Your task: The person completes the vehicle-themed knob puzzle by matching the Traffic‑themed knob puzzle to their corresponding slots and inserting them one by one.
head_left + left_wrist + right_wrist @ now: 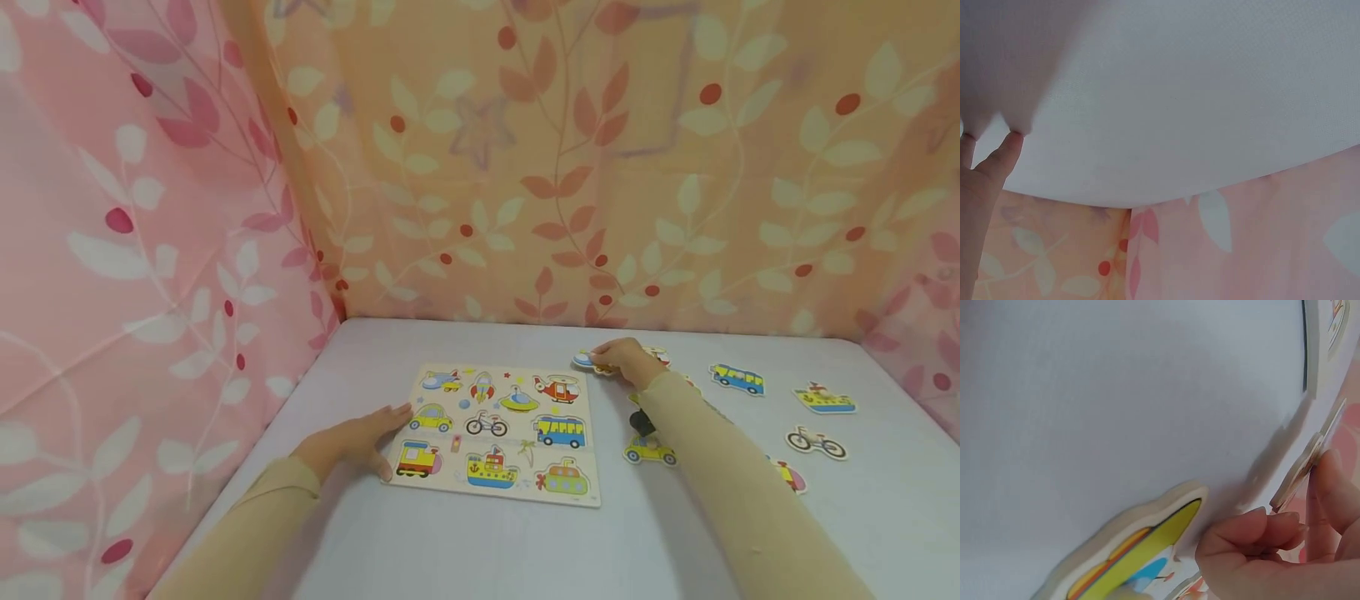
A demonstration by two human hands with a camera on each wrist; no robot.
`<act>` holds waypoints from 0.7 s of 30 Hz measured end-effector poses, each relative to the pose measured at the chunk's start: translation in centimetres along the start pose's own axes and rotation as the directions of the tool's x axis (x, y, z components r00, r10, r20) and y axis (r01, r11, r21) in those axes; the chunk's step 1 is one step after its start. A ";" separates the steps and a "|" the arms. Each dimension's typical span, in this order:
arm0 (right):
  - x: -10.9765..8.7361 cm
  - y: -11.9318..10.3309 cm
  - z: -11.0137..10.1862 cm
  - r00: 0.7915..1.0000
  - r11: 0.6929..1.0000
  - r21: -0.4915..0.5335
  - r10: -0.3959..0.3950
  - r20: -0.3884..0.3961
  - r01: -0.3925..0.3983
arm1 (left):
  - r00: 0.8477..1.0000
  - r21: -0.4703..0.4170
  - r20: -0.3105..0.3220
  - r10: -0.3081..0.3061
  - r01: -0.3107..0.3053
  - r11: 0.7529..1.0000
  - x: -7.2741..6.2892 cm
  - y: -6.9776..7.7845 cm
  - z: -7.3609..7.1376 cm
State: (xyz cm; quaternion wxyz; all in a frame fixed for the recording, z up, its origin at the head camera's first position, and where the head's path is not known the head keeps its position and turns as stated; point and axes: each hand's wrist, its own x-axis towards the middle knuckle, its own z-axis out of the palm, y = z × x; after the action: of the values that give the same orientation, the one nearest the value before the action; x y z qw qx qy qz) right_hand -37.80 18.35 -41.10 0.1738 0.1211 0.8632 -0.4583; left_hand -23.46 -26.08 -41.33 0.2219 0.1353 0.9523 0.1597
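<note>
A flat wooden puzzle board [457,404] printed with vehicles lies on the table. My left hand [360,437] rests along its left edge, fingers spread, thumb at the near left corner. In the left wrist view, two fingertips [1015,139] touch the white surface. Past the board's far right corner, my right hand [628,361] pinches a blue-nosed airplane puzzle piece [582,359] between thumb and fingers. The right wrist view shows this piece [1297,475] tilted on edge above the table. Beside that hand lies a helicopter piece [658,354], partly hidden.
Loose pieces lie to the right: a bus [737,379], a ship [825,398], a bicycle [817,442], a yellow car [649,451] and a train [789,477] partly behind my right forearm. Patterned curtains [562,167] stand around the table.
</note>
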 end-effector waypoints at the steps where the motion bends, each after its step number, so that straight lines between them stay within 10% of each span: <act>1: -0.1 -0.1 0.0 1.000 1.000 0.004 0.005 0.007 -0.005 | 1.000 -0.001 0.001 0.003 -0.003 1.000 0.0 0.0 0.0; 21: -2.3 -3.3 3.0 0.995 0.992 0.124 -0.025 0.097 0.013 | 0.999 -0.029 0.005 -0.042 0.042 0.999 0.1 0.3 0.1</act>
State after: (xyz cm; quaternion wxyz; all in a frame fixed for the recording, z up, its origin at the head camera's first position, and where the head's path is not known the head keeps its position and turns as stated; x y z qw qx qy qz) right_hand -36.38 13.94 -39.29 0.2038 0.1009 0.8248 -0.5177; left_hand -23.42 -25.75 -41.30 0.2294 0.1124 0.9520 0.1684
